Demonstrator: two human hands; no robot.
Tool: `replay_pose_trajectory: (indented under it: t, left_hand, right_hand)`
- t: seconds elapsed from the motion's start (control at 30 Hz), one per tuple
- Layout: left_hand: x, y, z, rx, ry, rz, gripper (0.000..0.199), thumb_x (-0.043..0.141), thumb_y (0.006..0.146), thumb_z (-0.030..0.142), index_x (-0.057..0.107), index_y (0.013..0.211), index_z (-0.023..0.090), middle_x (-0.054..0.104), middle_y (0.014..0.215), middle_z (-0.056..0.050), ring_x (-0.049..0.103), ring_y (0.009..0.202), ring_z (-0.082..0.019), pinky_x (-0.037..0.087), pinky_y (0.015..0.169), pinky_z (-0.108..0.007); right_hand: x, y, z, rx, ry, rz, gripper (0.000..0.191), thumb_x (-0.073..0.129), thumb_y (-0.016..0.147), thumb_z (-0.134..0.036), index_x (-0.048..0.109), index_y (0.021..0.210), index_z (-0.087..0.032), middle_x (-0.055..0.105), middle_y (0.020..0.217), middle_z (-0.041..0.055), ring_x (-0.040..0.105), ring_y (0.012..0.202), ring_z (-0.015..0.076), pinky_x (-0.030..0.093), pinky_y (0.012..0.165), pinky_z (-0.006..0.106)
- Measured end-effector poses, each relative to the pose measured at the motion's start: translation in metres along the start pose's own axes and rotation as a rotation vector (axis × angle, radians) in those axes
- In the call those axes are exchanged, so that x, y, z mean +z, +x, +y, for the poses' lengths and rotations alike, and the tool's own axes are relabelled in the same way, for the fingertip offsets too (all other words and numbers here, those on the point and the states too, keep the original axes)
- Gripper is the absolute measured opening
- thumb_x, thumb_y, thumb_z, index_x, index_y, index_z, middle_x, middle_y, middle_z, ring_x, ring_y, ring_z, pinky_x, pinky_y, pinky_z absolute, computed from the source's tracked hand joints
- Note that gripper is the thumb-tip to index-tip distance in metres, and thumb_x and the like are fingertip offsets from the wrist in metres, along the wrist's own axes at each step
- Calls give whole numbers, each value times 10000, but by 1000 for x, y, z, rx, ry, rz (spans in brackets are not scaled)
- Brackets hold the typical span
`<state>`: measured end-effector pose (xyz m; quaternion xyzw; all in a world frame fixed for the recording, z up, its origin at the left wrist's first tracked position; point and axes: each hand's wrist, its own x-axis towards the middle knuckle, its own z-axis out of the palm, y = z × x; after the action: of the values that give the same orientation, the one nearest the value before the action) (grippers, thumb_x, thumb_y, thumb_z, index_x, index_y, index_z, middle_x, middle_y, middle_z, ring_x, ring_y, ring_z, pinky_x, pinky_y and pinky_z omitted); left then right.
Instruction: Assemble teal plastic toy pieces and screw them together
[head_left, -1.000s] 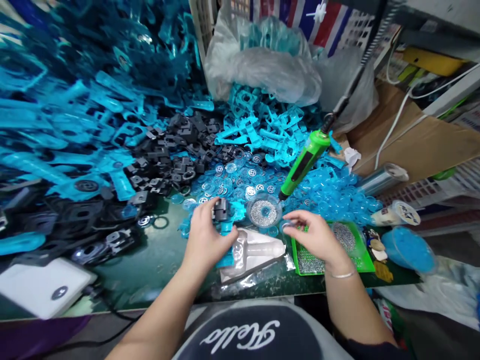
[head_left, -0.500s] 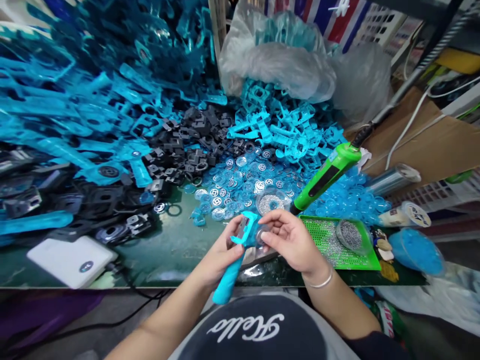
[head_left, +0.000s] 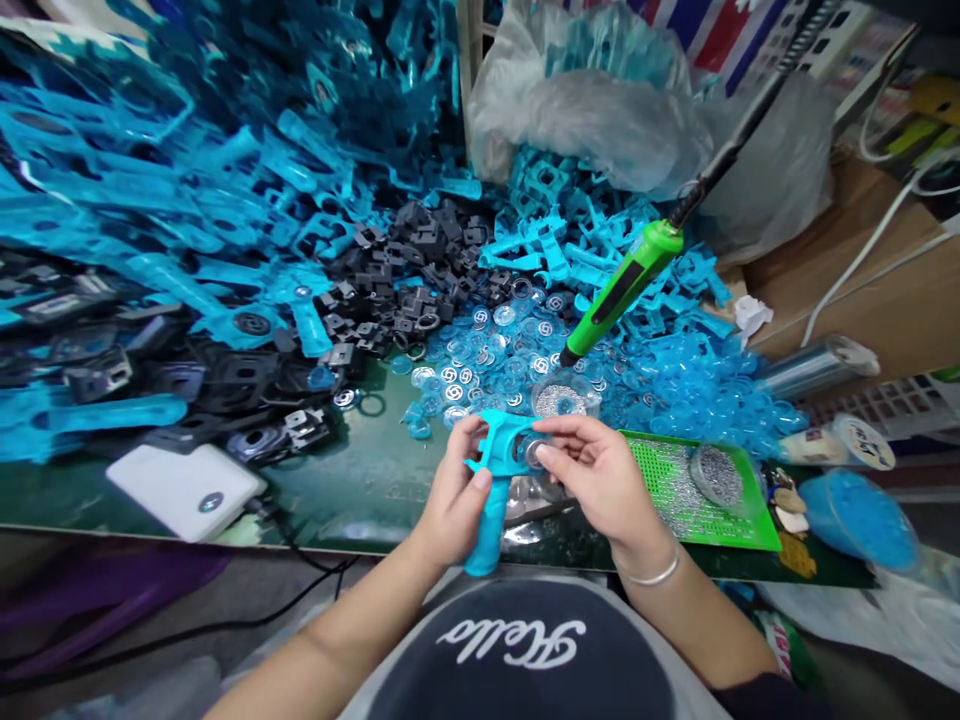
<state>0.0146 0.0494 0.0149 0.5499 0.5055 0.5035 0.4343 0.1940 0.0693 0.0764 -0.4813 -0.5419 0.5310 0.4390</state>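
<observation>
My left hand (head_left: 457, 495) is closed around a blue plastic handle piece (head_left: 491, 515), whose wide head points up and whose grip hangs toward me. Thumb and fingers of my right hand (head_left: 592, 470) pinch a small round clear disc (head_left: 533, 452) against the right side of that head. How far the disc sits in the opening cannot be made out. Just beyond my hands stands a clear dish of tiny metal screws (head_left: 556, 398). A green electric screwdriver (head_left: 626, 285) hangs tip down above it.
Blue handle parts (head_left: 247, 210) are heaped at the left, beside black parts (head_left: 409, 265). Patterned round discs (head_left: 487, 350) lie mid-table. On the right is a green tray (head_left: 675, 500) with screws. A white box (head_left: 184, 490) with a cable sits at the left front.
The blue handle piece has turned more upright, its head now facing me more. My right hand has brought the disc against it. The whole view has shifted, and the screwdriver hangs more to the left.
</observation>
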Motion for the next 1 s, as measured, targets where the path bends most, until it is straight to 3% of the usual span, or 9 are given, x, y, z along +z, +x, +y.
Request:
replay_pose_trajectory:
  t: [0.1,0.17,0.3,0.4,0.47,0.57,0.63,0.8,1.0]
  left_hand:
    - [-2,1,13,22,-58,-85,444,531,940,577,615,1179,212,730,1071,-90,693,933,-267,550,850,-388]
    - [0,2,20,9,-70,-117,350,531,972,488,663,1125,202,742,1117,-96,694,1014,-274,536,921,-383]
    - [7,0,23,-10,-75,-91,329,550,985,412,668,1202,195,745,1209,-104,695,1095,-272,524,977,-380]
    - [10,-1,20,-26,-115,-53,376,653,930,428,665,1222,192,735,1266,-116,683,1167,-292,520,1021,-401]
    - [8,1,20,-35,-175,-57,408,716,884,435,684,1206,187,728,1287,-131,662,1223,-317,512,1051,-427]
    - [1,4,22,7,-233,-80,330,756,856,416,736,1101,195,713,1294,-138,640,1248,-325,501,1064,-439]
    - [-2,5,23,60,-198,-17,254,772,843,390,750,1015,204,697,1262,-126,640,1207,-302,520,1013,-403]
    - [4,4,23,177,19,103,173,693,897,373,699,861,203,640,863,-44,605,828,-207,511,745,-311]
    - [9,17,17,169,71,107,187,645,911,384,659,916,198,669,958,-68,632,936,-234,514,856,-353]
  right_hand:
    - [1,-3,-4,-43,-154,71,156,768,820,-285,766,964,-226,703,717,3,626,601,131,537,533,252]
    - [4,-6,-6,-109,-275,101,143,747,838,-267,789,972,-243,747,795,25,647,639,150,558,581,285]
    - [12,-13,-9,-288,-512,137,165,704,895,-257,811,1013,-301,752,906,58,676,808,227,586,798,448]
    - [13,-14,-10,-369,-667,275,108,774,851,-311,812,951,-328,658,908,82,623,941,291,542,922,573]
    - [8,-12,-10,-344,-644,303,259,839,787,-348,774,1036,-323,627,1035,83,609,1058,303,532,990,574]
    - [-2,-8,-7,-271,-478,4,507,771,863,-371,610,1343,-336,618,1316,77,608,1230,272,533,1062,488]
    - [-4,-8,-4,-276,-436,-147,455,657,957,-343,569,1403,-348,617,1389,69,600,1287,253,516,1100,463]
    - [11,-13,8,-384,-521,17,386,611,967,-278,624,1350,-326,624,1372,94,567,1334,284,486,1139,514]
    - [17,-1,21,-373,-390,105,301,597,971,-267,646,1267,-297,654,1264,88,622,1233,238,513,1102,470]
